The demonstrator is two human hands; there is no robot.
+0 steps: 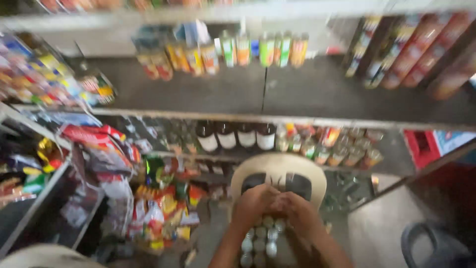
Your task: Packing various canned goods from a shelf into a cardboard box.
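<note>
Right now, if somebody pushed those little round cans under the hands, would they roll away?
Probably not easily: the cans seem to stand upright, packed close in rows, so they'd likely slide together. Tipped sideways, their round shape would probably roll. They look metal, so likely stiff, perhaps heavy for their size.

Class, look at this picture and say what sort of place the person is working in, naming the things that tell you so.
Most likely a small grocery shop. Shelves carry rows of bottles and dark bottles with white labels, and snack packets hang at the left. Both hands, left hand and right hand, reach into a pack of cans.
</note>
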